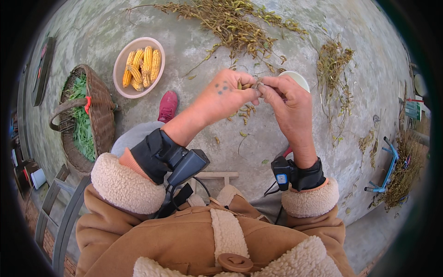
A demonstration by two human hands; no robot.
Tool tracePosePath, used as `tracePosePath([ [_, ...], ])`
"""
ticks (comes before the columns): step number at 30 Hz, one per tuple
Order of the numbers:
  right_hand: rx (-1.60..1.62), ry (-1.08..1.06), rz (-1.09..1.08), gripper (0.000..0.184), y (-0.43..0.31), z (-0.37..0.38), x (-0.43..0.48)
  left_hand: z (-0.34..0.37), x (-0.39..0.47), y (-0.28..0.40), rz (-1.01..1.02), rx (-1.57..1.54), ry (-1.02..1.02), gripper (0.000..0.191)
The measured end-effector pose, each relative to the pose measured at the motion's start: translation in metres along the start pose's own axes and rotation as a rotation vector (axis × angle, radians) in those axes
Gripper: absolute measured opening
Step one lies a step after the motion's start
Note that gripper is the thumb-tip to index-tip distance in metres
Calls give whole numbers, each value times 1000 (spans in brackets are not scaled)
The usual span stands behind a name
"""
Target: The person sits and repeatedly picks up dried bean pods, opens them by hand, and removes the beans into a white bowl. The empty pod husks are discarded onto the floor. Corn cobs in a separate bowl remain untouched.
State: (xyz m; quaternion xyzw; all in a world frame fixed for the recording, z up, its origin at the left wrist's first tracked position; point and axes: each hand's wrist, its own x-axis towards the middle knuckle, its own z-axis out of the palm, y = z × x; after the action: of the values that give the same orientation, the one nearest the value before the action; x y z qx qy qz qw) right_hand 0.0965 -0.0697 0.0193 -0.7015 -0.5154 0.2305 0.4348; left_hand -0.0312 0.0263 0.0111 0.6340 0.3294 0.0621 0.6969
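Note:
My left hand holds a few dry brown bean pods between its fingers. Its thumb and fingertips meet those of my right hand, which pinches the end of a pod at the same spot. Behind my right hand shows the rim of a white bowl, its inside mostly hidden. On the concrete below my hands lie several loose pods. Beyond them spreads a heap of dried bean plants with pods on the stems.
At the left stand a pink plastic basket of corn cobs and a tipped wicker basket with green leaves. More dried plants lie right, near a blue metal frame. A grey ladder-like frame is lower left.

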Motion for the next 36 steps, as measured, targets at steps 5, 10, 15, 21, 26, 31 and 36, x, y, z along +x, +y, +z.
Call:
tracePosePath([
  [5, -126, -49, -4, 8, -1, 0, -2, 3, -1, -2, -15, 29, -5, 12],
  [10, -225, -84, -14, 6, 2, 3, -5, 4, 1, -6, -1, 77, -11, 13],
  [15, -209, -22, 16, 7, 4, 4, -5, 5, 0, -3, -66, 57, -22, 15],
  [21, 409, 39, 389, 7, 3, -1, 1, 0, 1, -2, -63, 49, -9, 20],
  [26, 718, 40, 458, 14, 9, -10, 4, -1, 1, -1, -78, 20, 27, 20],
  [31, 292, 173, 441, 20, 60, -39, 5, -1, 3, 2, -81, -75, 52, 19],
  [36, -470, 180, 469, 24, 111, -56, 5, -2, 4, 0, -134, -216, 18, 17],
])
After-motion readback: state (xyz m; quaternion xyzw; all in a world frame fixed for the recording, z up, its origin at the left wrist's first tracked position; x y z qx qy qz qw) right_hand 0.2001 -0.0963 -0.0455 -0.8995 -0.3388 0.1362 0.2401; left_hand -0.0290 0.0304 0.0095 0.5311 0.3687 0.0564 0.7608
